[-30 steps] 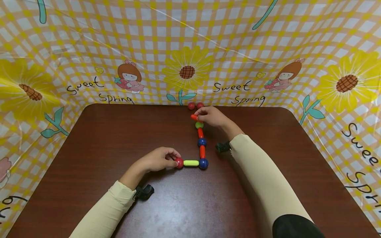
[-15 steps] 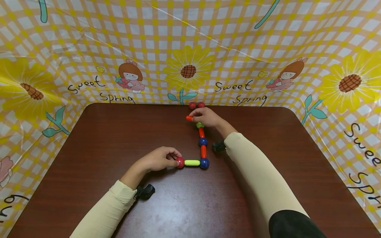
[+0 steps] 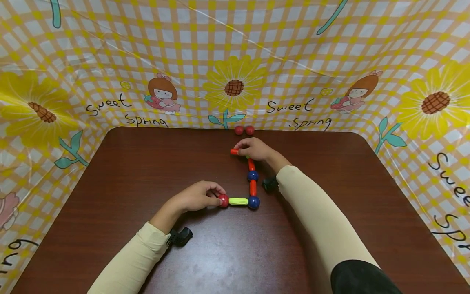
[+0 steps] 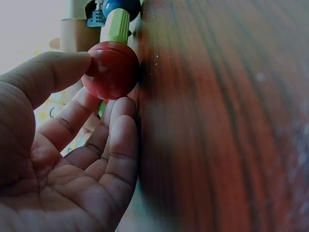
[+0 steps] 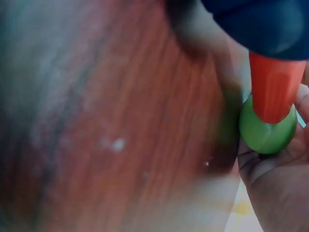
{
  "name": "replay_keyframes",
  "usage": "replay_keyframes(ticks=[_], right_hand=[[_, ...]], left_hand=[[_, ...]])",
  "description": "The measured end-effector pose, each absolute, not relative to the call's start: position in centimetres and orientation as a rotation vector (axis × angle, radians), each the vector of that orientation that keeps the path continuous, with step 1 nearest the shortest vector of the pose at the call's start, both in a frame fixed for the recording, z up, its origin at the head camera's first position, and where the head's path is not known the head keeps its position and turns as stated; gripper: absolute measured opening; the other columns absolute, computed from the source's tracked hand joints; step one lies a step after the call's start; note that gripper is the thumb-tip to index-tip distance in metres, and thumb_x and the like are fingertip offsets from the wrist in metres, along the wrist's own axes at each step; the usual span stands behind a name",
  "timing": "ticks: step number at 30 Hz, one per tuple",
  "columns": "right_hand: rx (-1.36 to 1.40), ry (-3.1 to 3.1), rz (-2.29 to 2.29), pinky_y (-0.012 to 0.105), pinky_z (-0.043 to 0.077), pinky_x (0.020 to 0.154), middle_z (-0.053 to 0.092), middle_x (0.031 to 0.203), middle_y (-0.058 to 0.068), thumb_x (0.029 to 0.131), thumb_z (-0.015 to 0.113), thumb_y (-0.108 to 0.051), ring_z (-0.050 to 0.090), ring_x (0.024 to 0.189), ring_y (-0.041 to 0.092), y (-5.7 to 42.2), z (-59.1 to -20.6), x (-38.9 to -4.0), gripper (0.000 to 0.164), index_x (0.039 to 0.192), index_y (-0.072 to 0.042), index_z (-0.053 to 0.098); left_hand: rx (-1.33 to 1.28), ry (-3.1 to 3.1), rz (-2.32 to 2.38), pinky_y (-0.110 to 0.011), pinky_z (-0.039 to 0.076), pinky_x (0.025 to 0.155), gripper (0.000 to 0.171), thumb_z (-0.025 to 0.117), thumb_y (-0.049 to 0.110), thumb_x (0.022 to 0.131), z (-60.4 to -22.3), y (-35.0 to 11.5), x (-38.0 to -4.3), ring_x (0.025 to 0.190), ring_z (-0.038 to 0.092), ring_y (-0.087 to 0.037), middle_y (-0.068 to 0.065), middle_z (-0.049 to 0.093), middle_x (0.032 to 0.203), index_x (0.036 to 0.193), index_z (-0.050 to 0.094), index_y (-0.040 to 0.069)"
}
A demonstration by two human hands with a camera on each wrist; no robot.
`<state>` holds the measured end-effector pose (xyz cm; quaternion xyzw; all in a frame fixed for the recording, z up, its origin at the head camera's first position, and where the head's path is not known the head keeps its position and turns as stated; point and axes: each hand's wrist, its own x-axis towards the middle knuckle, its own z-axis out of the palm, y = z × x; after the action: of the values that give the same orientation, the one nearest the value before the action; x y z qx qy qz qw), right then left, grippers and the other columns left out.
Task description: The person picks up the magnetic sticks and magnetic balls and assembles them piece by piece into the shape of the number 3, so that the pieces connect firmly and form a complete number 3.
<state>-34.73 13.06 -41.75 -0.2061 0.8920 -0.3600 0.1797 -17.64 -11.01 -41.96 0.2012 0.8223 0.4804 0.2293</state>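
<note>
My left hand (image 3: pixel 196 197) pinches a red ball (image 3: pixel 223 200) between thumb and fingers, low against the table. A ribbed yellow-green rod (image 3: pixel 238 201) joins that ball to a blue ball (image 3: pixel 253 202) at the corner of an L-shaped chain. From the corner, a red-orange rod (image 3: pixel 253 188), a second blue ball (image 3: pixel 252 175) and another red-orange rod (image 3: pixel 251 164) run away from me to a green ball (image 5: pixel 263 137). My right hand (image 3: pixel 256 149) mostly covers the green ball in the head view. Its thumb and fingers pinch a loose red-orange rod (image 3: pixel 234 151), pointing left.
Two red balls (image 3: pixel 239 130) sit side by side at the back edge of the dark brown table (image 3: pixel 165 159). A checked, flower-printed cloth (image 3: pixel 191 41) rises behind and at both sides. Black wrist cameras (image 3: pixel 181 237) hang by each wrist.
My right hand has brought the loose red-orange rod leftward and then a little nearer, down beside the green ball, which it now hides more. My left hand keeps its pinch on the red ball.
</note>
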Motion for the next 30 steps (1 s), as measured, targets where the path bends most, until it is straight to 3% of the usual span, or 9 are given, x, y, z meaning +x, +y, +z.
replay_keyframes(ticks=[23, 30], right_hand=[[-0.506, 2.438, -1.138, 0.034, 0.043, 0.074, 0.062, 0.101, 0.007, 0.097, 0.063, -0.018, 0.051, 0.083, 0.024, 13.6, -42.8, -35.0, 0.02, 0.115, -0.01, 0.067], [-0.483, 2.434, -1.173, 0.034, 0.043, 0.075, 0.061, 0.103, 0.008, 0.097, 0.064, -0.017, 0.05, 0.085, 0.025, 13.5, -42.3, -34.4, 0.021, 0.115, -0.007, 0.067]], left_hand=[[0.552, 2.244, 1.336, -0.028, 0.048, 0.071, 0.022, 0.072, 0.011, 0.09, -42.1, -11.0, -17.7, 0.083, 0.061, -0.012, 0.0, 0.067, 0.093, 0.111, 0.069, 0.005], [0.518, 2.186, 1.379, -0.031, 0.049, 0.072, 0.025, 0.065, 0.014, 0.094, -42.2, -11.6, -18.6, 0.084, 0.058, -0.015, -0.002, 0.066, 0.099, 0.117, 0.067, 0.003]])
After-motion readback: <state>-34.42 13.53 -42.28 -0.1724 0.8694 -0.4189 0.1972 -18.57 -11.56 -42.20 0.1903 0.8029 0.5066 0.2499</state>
